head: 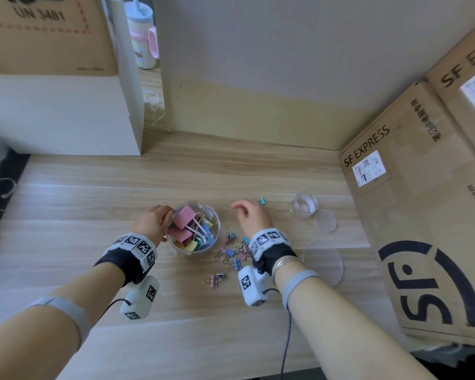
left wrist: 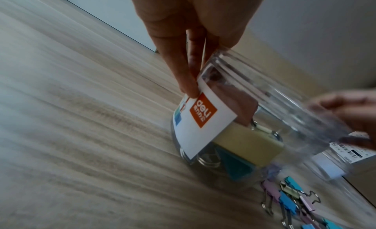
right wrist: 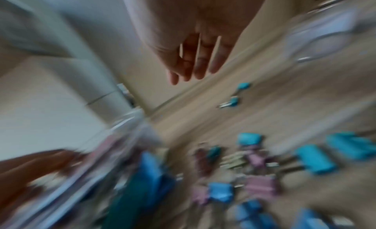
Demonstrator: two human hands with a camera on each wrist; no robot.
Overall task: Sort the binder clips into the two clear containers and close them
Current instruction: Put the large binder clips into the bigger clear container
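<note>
A large clear container (head: 215, 233) stands mid-table, filled with big pink, yellow and blue binder clips (head: 185, 218). My left hand (head: 159, 218) holds its left side, with fingertips (left wrist: 190, 90) on its white label (left wrist: 203, 124). Beyond the pile of small clips, my right hand (head: 243, 209) hovers with relaxed fingers (right wrist: 189, 73) and holds nothing. The small pink, blue and teal clips (head: 235, 252) (left wrist: 291, 198) (right wrist: 254, 161) lie loose to the right of the container. One teal clip (head: 262, 201) lies apart by the right fingertips. A small clear container (head: 303, 206) stands open and empty at the right.
A small round lid (head: 325, 221) and a large round lid (head: 324, 266) lie flat right of my right wrist. Cardboard boxes (head: 422, 215) wall off the right side. A white box (head: 61, 113) stands at the back left, a child's cup (head: 143, 37) behind it.
</note>
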